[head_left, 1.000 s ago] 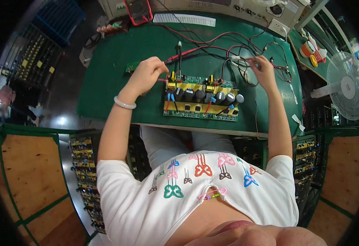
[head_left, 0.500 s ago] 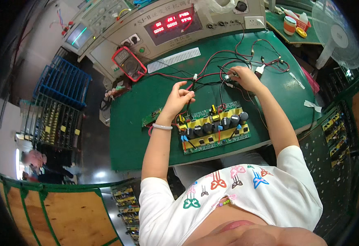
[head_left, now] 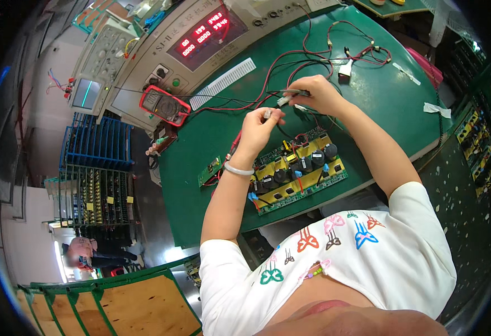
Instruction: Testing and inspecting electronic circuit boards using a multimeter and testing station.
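My left hand [head_left: 261,130] is closed above the circuit board, pinching a small white wire connector [head_left: 268,114] at its fingertips. Close by on the right, my right hand [head_left: 317,95] is closed on another white connector [head_left: 283,101], and a dark thin lead runs under its fingers. The two connectors are near each other but look apart. Red and black wires [head_left: 268,84] trail from the hands over the green table. Below the hands lies the large circuit board [head_left: 308,180], with black capacitors and yellow heat-sink plates. A small green board [head_left: 210,171] sits beside my left forearm.
A red multimeter [head_left: 164,106] and a white perforated strip [head_left: 223,84] lie near the grey test unit [head_left: 161,47] with red digits. An oscilloscope [head_left: 86,93] stands far left. A white plug [head_left: 345,69] and paper scraps [head_left: 437,110] are to the right. Racks [head_left: 97,193] stand beyond, near another person [head_left: 86,253].
The view has turned and shifted. My hands have come closer together; my left fingers, earlier loosely apart, now pinch a white connector. My right hand has moved left, toward it.
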Action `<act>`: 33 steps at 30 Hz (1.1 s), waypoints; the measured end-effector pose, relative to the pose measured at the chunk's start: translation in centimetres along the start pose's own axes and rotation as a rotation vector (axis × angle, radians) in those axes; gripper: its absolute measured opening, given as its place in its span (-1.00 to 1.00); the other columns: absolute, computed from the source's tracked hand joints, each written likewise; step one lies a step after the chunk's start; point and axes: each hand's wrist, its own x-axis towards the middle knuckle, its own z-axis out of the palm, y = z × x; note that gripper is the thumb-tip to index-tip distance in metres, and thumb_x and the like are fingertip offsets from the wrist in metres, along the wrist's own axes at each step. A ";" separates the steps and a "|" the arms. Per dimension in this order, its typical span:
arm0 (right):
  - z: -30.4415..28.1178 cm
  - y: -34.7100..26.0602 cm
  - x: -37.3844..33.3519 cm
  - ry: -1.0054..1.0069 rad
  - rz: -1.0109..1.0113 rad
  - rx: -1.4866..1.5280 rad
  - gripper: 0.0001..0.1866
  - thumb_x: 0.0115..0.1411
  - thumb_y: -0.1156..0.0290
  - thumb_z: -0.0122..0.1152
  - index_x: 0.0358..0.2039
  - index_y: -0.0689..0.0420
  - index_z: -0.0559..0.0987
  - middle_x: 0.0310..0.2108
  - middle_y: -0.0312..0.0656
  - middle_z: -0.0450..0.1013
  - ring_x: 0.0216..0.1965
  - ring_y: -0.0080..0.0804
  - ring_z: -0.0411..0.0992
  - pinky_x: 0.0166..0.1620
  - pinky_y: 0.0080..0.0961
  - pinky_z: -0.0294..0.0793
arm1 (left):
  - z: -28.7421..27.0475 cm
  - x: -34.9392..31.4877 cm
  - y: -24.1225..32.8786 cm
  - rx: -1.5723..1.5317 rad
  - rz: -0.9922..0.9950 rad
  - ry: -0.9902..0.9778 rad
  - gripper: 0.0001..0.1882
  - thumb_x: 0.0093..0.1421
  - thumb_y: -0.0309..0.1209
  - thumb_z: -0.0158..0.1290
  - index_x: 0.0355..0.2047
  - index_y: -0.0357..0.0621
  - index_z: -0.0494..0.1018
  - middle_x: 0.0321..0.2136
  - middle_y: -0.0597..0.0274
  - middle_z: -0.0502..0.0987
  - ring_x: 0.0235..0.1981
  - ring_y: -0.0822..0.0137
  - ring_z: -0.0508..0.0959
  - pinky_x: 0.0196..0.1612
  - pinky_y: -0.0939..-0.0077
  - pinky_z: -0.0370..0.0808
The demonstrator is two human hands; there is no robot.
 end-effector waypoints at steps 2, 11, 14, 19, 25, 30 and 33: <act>0.2 0.3 -0.1 0.037 0.030 -0.002 -0.76 0.05 0.41 0.47 -0.26 0.18 0.68 -0.33 -0.10 0.65 -0.27 -0.10 0.62 -0.20 -0.30 0.59 | -0.2 0.0 -0.1 0.000 -0.015 -0.013 -0.69 0.35 -0.16 0.16 -0.24 -0.18 0.66 -0.46 0.39 0.65 -0.58 0.69 0.30 -0.52 0.69 0.20; -0.4 1.3 -0.3 0.314 0.182 0.158 -0.81 0.08 0.49 0.45 -0.27 0.21 0.69 -0.33 -0.12 0.66 -0.28 -0.33 0.66 -0.19 -0.41 0.60 | -0.9 -0.4 -0.9 0.078 -0.046 0.084 -0.70 0.36 -0.18 0.16 -0.27 -0.18 0.68 -0.49 0.43 0.63 -0.60 0.68 0.31 -0.53 0.68 0.19; -1.1 1.7 -0.5 0.262 0.239 0.126 -0.80 0.11 0.49 0.45 -0.22 0.20 0.71 -0.36 -0.12 0.67 -0.28 -0.38 0.66 -0.17 -0.46 0.59 | -1.9 -0.3 -2.2 0.110 -0.059 0.083 -0.61 0.36 -0.23 0.17 0.05 -0.25 0.53 -0.20 0.31 0.58 -0.33 0.58 0.38 -0.29 0.61 0.31; 0.2 1.2 -0.6 0.039 0.209 0.318 -0.76 0.17 0.46 0.43 -0.15 0.24 0.69 -0.28 -0.14 0.68 -0.22 -0.42 0.64 -0.10 -0.44 0.59 | -1.4 -0.5 -3.8 0.076 0.118 0.139 -0.49 0.39 -0.32 0.14 0.23 -0.26 0.27 -0.13 0.34 0.46 -0.34 0.62 0.37 -0.27 0.66 0.33; 0.6 0.6 -0.4 -0.022 0.197 0.363 -0.75 0.11 0.45 0.48 -0.18 0.18 0.71 -0.31 -0.23 0.67 -0.28 -0.53 0.59 -0.17 -0.51 0.55 | -1.1 -1.6 -2.3 0.030 0.145 0.145 -0.73 0.39 -0.34 0.14 -0.03 -0.21 0.40 -0.32 0.43 0.43 -0.41 0.61 0.36 -0.36 0.69 0.31; 1.2 0.0 -0.3 -0.083 0.263 0.424 -0.76 0.11 0.45 0.49 -0.19 0.18 0.72 -0.33 -0.25 0.67 -0.32 -0.58 0.55 -0.20 -0.54 0.53 | -0.5 -2.5 -1.0 0.070 0.148 0.124 -0.74 0.37 -0.35 0.18 -0.05 -0.25 0.50 -0.39 0.42 0.51 -0.40 0.59 0.46 -0.31 0.67 0.41; 1.4 -0.3 -0.5 -0.072 0.244 0.446 -0.77 0.11 0.47 0.48 -0.19 0.18 0.72 -0.32 -0.27 0.67 -0.33 -0.60 0.54 -0.22 -0.56 0.52 | -0.4 -2.6 -0.7 0.125 0.144 0.117 -0.75 0.36 -0.36 0.18 -0.06 -0.28 0.53 -0.36 0.39 0.54 -0.39 0.57 0.49 -0.29 0.66 0.44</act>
